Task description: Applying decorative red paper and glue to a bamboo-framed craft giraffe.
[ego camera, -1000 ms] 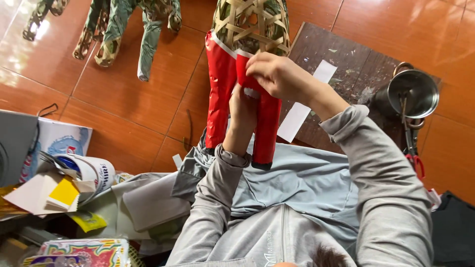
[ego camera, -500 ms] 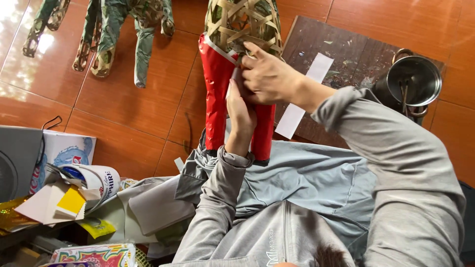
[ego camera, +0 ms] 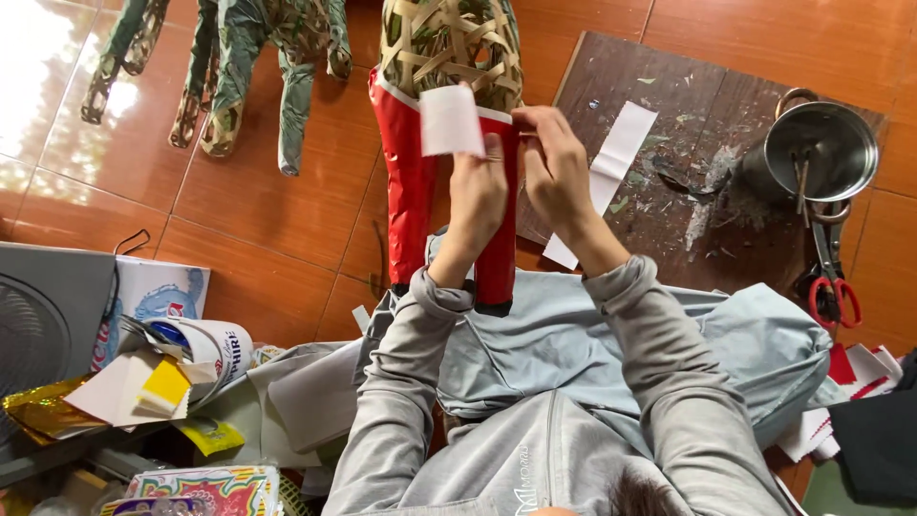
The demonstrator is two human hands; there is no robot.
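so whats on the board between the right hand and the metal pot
In the head view, a white paper strip lies on the dark wooden board between the right hand and the metal pot, along with scattered paper scraps and dried smears.

White paper piece (ego camera: 451,121) upright against red-papered woven bamboo frame (ego camera: 449,57)
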